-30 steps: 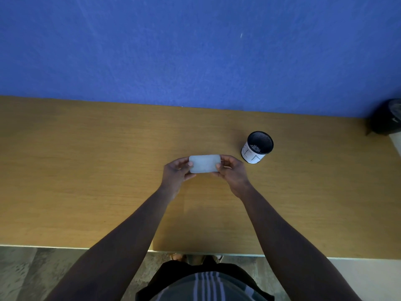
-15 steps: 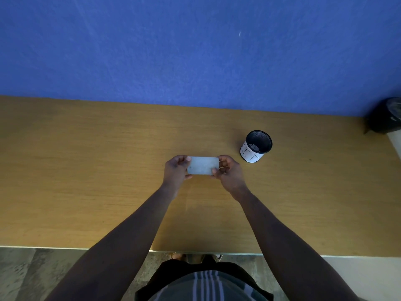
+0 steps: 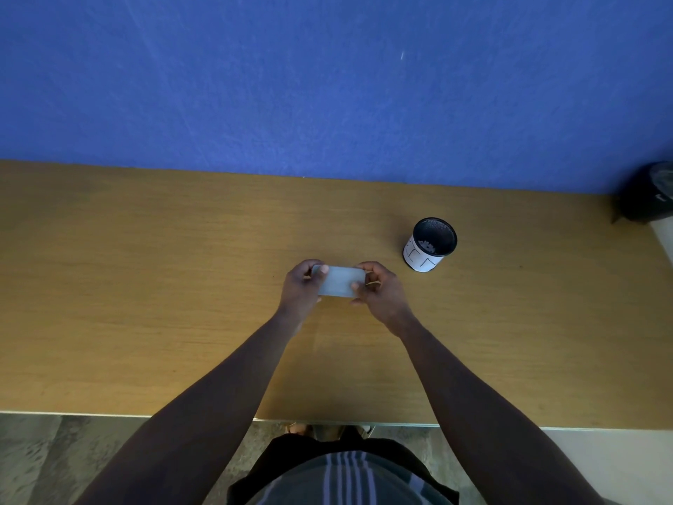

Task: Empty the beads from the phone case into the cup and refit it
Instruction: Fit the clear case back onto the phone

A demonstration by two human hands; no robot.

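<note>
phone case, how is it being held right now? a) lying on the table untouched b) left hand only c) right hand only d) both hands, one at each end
d: the left hand grips one end of the phone case and the right hand grips the other, holding it near the cup, over the table.

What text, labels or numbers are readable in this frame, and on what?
None readable.
Cup: black line marks on its white band, shapes rather than letters as far as the view shows.
Phone case, held by the left hand and right hand: plain pale surface, no print visible.
Dark object at the far right edge: a small pale mark, too small to read.
</note>
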